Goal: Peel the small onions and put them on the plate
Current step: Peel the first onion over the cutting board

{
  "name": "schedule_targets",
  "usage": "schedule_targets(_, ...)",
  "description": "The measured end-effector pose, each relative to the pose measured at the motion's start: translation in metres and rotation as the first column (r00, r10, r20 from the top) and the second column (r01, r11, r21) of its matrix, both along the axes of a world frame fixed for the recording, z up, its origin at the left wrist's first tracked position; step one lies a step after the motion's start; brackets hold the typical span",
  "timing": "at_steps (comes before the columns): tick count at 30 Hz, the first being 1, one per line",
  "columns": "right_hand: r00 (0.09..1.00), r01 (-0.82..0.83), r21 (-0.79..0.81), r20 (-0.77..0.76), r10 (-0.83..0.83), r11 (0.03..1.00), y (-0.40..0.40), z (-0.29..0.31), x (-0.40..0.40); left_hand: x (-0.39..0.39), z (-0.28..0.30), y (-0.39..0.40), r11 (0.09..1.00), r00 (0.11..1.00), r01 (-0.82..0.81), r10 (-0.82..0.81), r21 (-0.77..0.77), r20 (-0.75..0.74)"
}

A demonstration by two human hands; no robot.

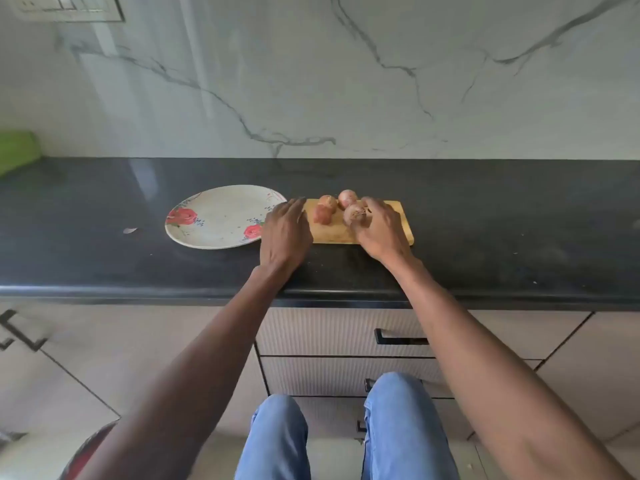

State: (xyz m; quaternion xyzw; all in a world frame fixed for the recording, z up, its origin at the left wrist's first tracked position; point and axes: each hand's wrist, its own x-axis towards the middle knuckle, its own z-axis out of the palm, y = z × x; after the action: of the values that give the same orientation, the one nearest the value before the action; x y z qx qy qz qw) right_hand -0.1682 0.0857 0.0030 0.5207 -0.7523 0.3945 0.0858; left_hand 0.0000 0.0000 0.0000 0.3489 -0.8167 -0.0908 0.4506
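Note:
Several small unpeeled onions sit on a wooden cutting board (334, 234) on the black counter. My right hand (379, 228) grips one onion (354, 213) at the board's middle. Three other onions lie close by: one at the back (347, 197), one back left (327, 202), one reddish onion (322, 215) at the left. My left hand (285, 232) rests with straight fingers over the board's left edge, holding nothing. The white plate with red roses (221, 216) stands left of the board with nothing on it.
A small scrap of onion skin (130, 230) lies on the counter (502, 220) left of the plate. A green object (17, 150) sits at the far left by the marble wall. Drawers with black handles (401, 339) are below the counter edge.

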Motion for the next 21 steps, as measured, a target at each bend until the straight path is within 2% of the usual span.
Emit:
schedule_targets(5,0.999,-0.018,0.036,-0.037,0.019,0.999,-0.009,-0.008,-0.007,-0.024,0.005,0.000,0.988,0.985,0.140,-0.132,-0.066,0.113)
schedule_targets(9,0.998,-0.002,0.023,0.059,0.001,1.000,-0.013,-0.010,-0.015,-0.026,0.000,-0.006,0.988,0.986,0.122,-0.109,-0.095,0.129)
schedule_targets(11,0.991,-0.024,-0.066,0.133,0.033,0.998,-0.011,-0.010,-0.016,-0.025,-0.003,-0.006,0.986,0.985,0.135,-0.123,-0.098,0.118)
schedule_targets(14,0.972,-0.053,-0.193,0.215,0.095,0.980,-0.004,-0.007,-0.014,-0.021,-0.001,-0.001,0.979,0.979,0.199,-0.197,-0.039,0.044)
schedule_targets(17,0.948,-0.068,-0.237,0.287,0.137,0.969,-0.001,-0.004,-0.014,-0.018,0.003,0.004,0.967,0.966,0.256,-0.256,0.007,-0.023)
schedule_targets(21,0.970,-0.134,-0.290,0.159,0.186,0.948,0.000,-0.009,-0.010,-0.015,0.002,-0.001,0.907,0.934,0.351,-0.321,0.233,-0.159)
